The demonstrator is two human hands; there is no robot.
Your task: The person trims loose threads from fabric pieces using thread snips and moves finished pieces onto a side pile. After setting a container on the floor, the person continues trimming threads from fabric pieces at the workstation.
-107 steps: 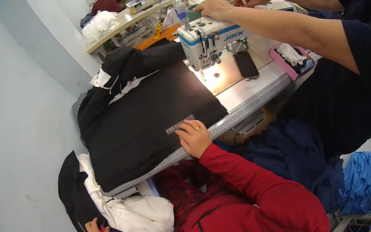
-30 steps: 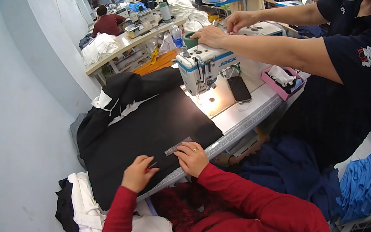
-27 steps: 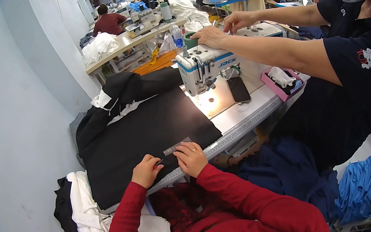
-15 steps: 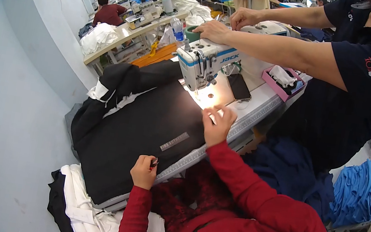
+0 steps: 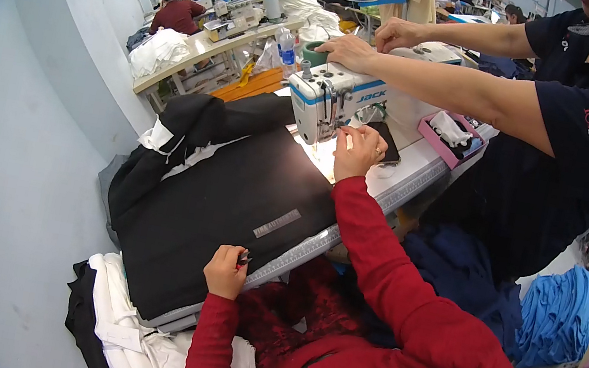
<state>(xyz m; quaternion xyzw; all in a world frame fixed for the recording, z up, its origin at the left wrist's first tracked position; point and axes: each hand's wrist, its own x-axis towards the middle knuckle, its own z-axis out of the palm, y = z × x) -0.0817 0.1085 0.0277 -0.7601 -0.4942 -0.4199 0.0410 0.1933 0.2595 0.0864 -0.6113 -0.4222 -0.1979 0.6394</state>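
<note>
My left hand is closed around small thread snips, dark-tipped with a bit of red, beside the table's front edge. Black fabric lies spread under it, bearing a grey lettered strip. At the head of the white and blue sewing machine, my right hand has its fingers bent in a pinch next to the needle area. Whatever is between those fingertips is too small to make out. The machine's lamp lights the bed below them.
A co-worker's hands rest over the machine's top, beside a green thread cone. A phone and a pink box of cloth scraps lie right of the machine. White cloth hangs at the lower left; blue cloth is piled right.
My right hand has risen from the lit machine bed to the needle area, its fingers now partly covering the phone. My left hand keeps the thread snips in nearly the same place.
</note>
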